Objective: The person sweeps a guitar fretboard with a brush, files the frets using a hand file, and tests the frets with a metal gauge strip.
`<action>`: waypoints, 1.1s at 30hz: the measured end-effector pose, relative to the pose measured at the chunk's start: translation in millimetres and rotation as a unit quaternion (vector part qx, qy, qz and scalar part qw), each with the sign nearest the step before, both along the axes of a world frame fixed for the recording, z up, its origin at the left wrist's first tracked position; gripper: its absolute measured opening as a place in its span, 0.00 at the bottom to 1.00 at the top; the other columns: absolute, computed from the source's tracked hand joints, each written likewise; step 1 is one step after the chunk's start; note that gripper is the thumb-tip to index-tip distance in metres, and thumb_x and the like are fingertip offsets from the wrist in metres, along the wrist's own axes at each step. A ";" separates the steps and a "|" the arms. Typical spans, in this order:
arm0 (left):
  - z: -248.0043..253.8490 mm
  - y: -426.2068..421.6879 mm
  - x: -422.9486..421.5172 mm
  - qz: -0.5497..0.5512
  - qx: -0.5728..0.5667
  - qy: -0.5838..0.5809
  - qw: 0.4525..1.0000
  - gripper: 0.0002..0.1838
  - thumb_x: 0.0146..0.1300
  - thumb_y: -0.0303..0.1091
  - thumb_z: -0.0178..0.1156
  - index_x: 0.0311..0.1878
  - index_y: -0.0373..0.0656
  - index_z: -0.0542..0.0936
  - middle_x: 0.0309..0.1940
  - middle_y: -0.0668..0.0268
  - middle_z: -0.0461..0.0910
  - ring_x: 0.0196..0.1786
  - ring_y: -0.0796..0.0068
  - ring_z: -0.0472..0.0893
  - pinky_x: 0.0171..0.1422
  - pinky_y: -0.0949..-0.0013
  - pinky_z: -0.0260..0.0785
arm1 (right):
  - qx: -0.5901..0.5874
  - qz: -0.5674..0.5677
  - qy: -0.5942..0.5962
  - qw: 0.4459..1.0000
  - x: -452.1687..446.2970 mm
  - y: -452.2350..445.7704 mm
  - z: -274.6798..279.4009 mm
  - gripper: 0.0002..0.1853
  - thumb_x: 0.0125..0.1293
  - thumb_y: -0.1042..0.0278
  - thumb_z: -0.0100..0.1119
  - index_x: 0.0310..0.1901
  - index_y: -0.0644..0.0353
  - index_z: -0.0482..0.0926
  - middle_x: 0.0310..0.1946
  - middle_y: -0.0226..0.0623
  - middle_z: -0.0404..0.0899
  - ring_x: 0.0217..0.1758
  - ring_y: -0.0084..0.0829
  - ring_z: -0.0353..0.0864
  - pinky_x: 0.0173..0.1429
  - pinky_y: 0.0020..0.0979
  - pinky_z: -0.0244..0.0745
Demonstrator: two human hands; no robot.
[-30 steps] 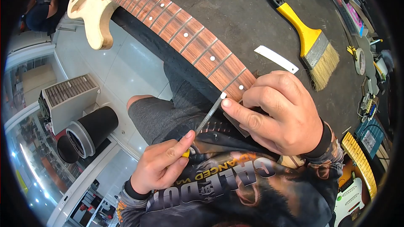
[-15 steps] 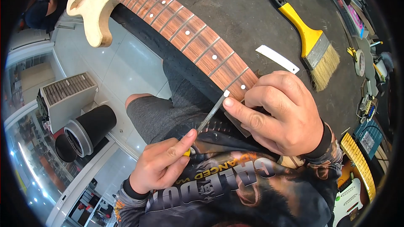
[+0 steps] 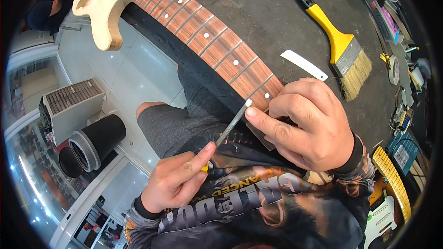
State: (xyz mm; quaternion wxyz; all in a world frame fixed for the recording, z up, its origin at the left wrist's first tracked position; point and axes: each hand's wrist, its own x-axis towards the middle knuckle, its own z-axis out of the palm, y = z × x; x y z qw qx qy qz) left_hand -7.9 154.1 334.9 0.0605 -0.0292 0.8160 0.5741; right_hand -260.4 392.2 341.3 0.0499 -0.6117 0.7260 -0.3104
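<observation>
My left hand (image 3: pixel 177 175) is closed round the yellow handle of a thin metal file (image 3: pixel 230 128), its index finger laid along the shaft. The file's far end meets a small white piece (image 3: pixel 248 103) at the edge of a guitar neck (image 3: pixel 224 55) with a dark wood fretboard and white dots. My right hand (image 3: pixel 309 122) is closed over the end of the neck, its index fingertip against the white piece. The fingers hide the rest of that end. A pale wooden guitar body (image 3: pixel 104 16) is at the neck's other end.
On the dark table (image 3: pixel 258 4) lie a yellow brush (image 3: pixel 334 39) and a white strip (image 3: pixel 304 64). Tools and tape (image 3: pixel 393 68) line the right side. Another guitar neck (image 3: pixel 393 182) is at lower right. A black bin (image 3: pixel 99 140) stands on the floor at left.
The neck, the white piece and the file tip have shifted very slightly right in view. Both hands keep their grip.
</observation>
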 end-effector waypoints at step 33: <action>2.4 -12.1 -0.2 -0.002 -0.007 -0.004 1.000 0.40 0.70 0.16 0.71 0.87 0.38 0.82 0.27 0.62 0.78 0.26 0.62 0.78 0.34 0.59 0.73 | 0.016 0.006 -0.001 1.000 -1.1 0.4 3.5 0.34 0.55 0.70 0.88 0.68 0.53 0.95 0.47 0.29 0.83 0.53 0.40 0.85 0.59 0.45 0.83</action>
